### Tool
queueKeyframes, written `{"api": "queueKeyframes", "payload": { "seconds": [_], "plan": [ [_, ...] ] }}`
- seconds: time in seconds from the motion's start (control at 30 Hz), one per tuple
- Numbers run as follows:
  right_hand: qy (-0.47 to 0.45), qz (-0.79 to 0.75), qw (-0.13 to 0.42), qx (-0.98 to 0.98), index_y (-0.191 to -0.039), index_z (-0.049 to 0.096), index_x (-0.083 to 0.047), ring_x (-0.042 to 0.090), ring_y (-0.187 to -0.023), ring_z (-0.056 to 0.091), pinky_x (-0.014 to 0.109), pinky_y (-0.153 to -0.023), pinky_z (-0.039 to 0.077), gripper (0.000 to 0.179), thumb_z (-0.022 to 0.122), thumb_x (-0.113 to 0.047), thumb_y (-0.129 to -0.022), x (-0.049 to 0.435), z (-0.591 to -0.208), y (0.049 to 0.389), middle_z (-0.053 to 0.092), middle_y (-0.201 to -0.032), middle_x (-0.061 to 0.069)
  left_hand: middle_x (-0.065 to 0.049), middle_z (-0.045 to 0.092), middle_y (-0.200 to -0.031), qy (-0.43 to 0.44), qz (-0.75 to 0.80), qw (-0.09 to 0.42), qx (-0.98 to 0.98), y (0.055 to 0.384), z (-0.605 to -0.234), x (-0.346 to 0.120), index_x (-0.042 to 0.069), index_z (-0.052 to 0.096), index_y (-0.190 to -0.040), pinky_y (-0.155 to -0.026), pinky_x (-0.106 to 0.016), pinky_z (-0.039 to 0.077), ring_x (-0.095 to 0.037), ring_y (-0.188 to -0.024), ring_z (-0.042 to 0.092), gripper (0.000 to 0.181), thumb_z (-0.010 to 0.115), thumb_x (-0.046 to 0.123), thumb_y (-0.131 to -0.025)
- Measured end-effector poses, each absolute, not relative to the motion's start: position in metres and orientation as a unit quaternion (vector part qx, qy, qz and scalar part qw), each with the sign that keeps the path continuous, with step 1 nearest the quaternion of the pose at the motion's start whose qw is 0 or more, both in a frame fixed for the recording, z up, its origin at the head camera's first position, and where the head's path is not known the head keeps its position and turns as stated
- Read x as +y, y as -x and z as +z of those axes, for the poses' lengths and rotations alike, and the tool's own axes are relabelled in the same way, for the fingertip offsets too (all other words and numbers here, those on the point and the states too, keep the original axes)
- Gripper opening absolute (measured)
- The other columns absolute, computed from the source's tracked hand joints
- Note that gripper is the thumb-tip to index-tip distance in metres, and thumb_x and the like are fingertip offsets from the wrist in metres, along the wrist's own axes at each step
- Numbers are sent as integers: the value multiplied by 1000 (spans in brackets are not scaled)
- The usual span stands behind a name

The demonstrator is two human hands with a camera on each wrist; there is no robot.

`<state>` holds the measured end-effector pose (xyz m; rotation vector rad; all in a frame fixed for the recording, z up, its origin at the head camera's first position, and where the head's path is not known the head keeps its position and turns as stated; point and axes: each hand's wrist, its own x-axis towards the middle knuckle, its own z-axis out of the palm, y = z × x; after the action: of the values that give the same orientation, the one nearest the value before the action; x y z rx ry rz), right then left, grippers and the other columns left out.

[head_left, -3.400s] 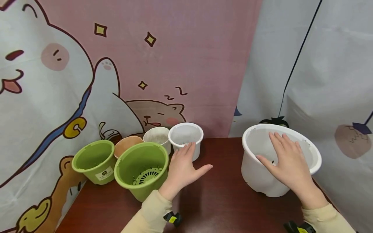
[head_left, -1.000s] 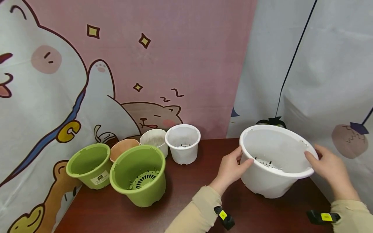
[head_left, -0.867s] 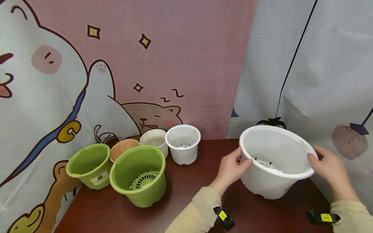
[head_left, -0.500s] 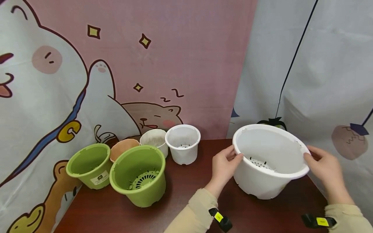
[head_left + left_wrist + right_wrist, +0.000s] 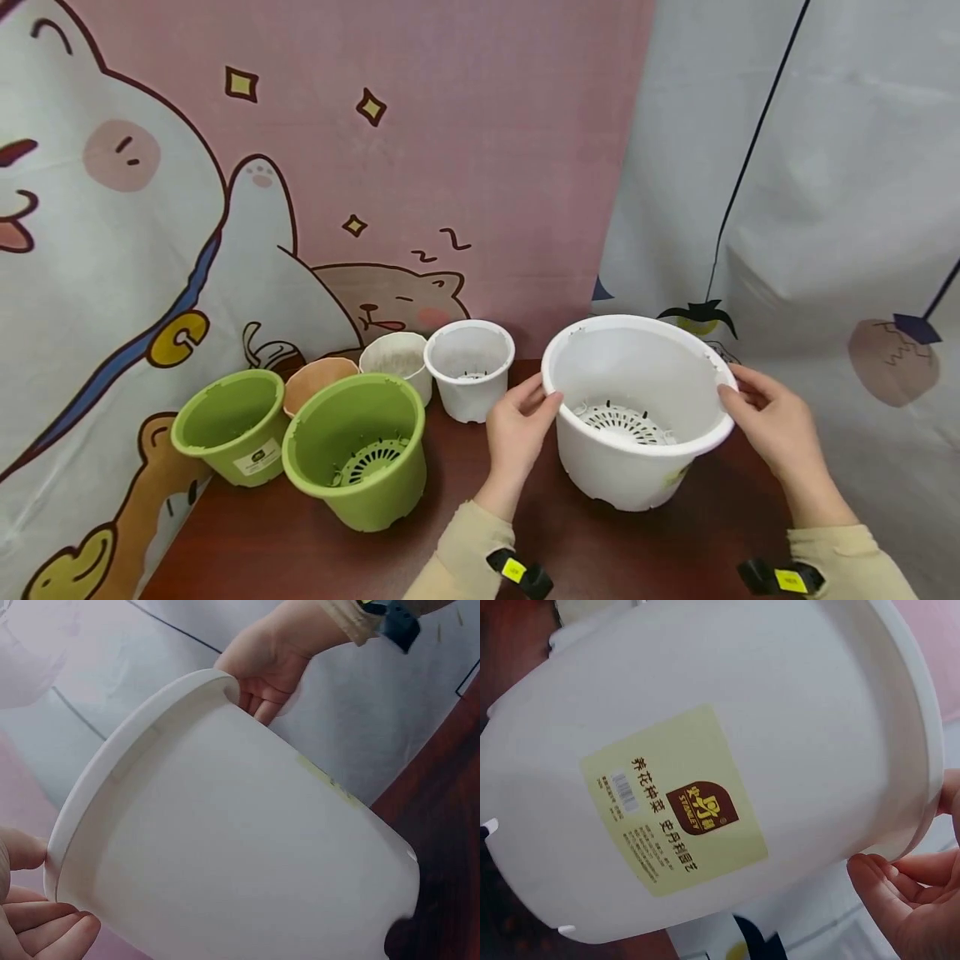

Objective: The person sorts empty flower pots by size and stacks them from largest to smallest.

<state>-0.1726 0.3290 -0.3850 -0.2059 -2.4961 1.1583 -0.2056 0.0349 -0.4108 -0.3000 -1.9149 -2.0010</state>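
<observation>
A large white plastic flowerpot with a slotted drainage base stands upright on the right half of the table. My left hand pinches its rim from the left, while my right hand grips the opposite side of the rim. Thumb and fingers of the left hand show at the rim in the left wrist view. In the right wrist view a pale yellow-green label with brown print lies on the pot's outer wall, and the right hand holds the rim beside it.
To the left stand a large green pot, a smaller labelled green pot, an orange pot, a cream pot and a small white pot. Fabric backdrops close off the dark red-brown table at the back and sides.
Both hands came from hovering near the pots to hold the large white flowerpot's rim. Together they have shifted it left, toward the small white pot. The other pots have stayed put.
</observation>
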Motion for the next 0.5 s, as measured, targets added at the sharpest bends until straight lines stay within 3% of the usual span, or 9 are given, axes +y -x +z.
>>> {"api": "queueKeyframes", "payload": {
  "seconds": [0.5],
  "plan": [
    [-6,450,189,-873,-131,58,7,-8,-80,55,10,-64,51,47,66,-20,-95,268,-391,174,65,-111,25,-20,72,-103,49,-696,213,-684,193,-406,-31,-4,72,-114,-77,-29,58,-30,-96,71,30,76,3,-85]
  ]
}}
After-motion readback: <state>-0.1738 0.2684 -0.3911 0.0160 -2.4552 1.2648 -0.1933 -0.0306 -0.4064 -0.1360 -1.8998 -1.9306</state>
